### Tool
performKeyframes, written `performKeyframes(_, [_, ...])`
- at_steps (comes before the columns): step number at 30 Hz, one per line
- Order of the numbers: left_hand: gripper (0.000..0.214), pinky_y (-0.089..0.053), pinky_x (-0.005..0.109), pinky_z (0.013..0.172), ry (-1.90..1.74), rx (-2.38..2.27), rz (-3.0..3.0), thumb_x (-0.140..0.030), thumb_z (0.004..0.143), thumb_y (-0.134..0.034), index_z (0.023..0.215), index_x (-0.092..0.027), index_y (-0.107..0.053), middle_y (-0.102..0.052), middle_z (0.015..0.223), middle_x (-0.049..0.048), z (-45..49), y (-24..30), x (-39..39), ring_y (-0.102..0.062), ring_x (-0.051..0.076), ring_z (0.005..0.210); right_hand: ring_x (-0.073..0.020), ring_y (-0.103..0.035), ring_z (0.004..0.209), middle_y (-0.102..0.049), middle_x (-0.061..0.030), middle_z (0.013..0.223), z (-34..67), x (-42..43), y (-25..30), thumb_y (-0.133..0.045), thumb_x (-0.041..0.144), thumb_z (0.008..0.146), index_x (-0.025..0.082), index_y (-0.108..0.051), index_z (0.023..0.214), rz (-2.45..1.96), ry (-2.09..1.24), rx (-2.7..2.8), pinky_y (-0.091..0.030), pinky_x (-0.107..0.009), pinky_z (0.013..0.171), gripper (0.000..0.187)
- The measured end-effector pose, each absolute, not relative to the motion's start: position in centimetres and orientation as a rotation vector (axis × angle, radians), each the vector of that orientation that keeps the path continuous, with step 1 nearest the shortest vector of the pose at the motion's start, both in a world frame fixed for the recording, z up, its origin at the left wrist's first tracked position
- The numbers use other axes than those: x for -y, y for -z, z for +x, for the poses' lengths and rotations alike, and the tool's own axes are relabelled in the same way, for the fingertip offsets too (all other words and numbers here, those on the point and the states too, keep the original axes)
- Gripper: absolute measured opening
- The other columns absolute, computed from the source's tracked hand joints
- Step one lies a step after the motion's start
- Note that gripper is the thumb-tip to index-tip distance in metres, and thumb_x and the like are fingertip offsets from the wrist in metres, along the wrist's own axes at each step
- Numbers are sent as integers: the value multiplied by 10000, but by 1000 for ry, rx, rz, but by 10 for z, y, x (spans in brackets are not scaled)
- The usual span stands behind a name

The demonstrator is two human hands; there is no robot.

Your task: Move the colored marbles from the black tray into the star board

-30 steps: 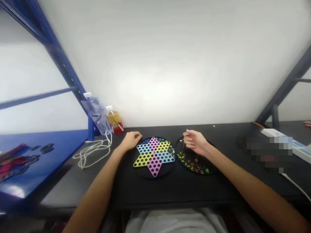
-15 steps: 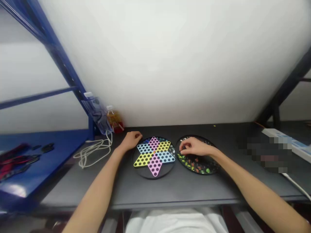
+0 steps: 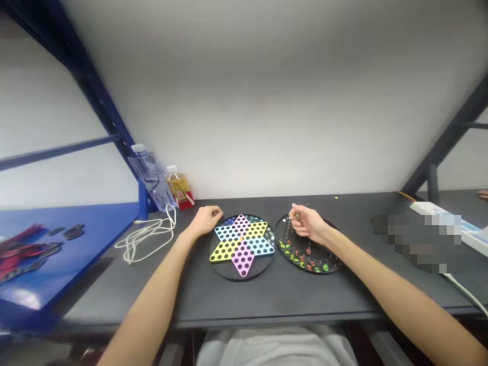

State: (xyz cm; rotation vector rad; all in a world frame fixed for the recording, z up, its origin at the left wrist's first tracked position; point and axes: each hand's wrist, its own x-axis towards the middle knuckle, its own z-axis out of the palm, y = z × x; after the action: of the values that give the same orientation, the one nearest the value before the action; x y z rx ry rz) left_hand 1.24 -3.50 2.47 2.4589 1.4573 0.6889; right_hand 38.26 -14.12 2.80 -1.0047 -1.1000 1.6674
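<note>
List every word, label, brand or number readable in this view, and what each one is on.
Nothing can be read: the label on the bottle is too blurred, the markings on the white box are too small and blurred, and the patch beside that box is pixelated.

We see a Chinese checkers board (image 3: 243,258) low in the centre, a star of pink, yellow and pale blue arms dotted black; to its right, a black tray (image 3: 305,272) holds red and green marbles (image 3: 302,258).
</note>
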Motion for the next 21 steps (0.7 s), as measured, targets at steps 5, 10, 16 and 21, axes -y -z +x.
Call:
performKeyframes(5, [315, -439, 260, 643, -698, -1457, 2457, -392, 825, -487, 827, -182, -721, -715, 775, 43, 13, -25, 35, -619, 177, 681, -46, -150, 408, -244, 95, 482, 378, 145, -28, -675, 515, 765, 205, -347, 578, -1098, -1375, 1264, -72, -222, 399, 488])
performKeyframes(10, [316, -447, 262, 644, -701, -1469, 2455, -398, 825, -492, 835, -181, -721, -716, 772, 46, 12, -22, 33, -625, 179, 679, -66, -301, 443, -409, 60, 505, 385, 159, -50, -694, 501, 743, 140, -649, 725, -1206, -1216, 1866, -211, -226, 431, 364])
performKeyframes(16, [308, -458, 260, 655, -694, -1450, 2445, -399, 827, -502, 838, -179, -717, -724, 784, 44, 12, -23, 35, -635, 178, 690, -74, -334, 481, -372, 83, 508, 392, 164, -60, -767, 421, 657, 146, -726, 848, -1217, -1129, 2276, -248, -224, 491, 338])
performKeyframes(21, [321, -461, 258, 655, -702, -1447, 2417, -425, 828, -515, 829, -177, -720, -727, 791, 42, 13, -25, 36, -637, 179, 703, -80, -382, 482, -406, 75, 523, 386, 161, -49, -740, 372, 691, 151, -727, 892, -1214, -1084, 2355, -266, -222, 502, 300])
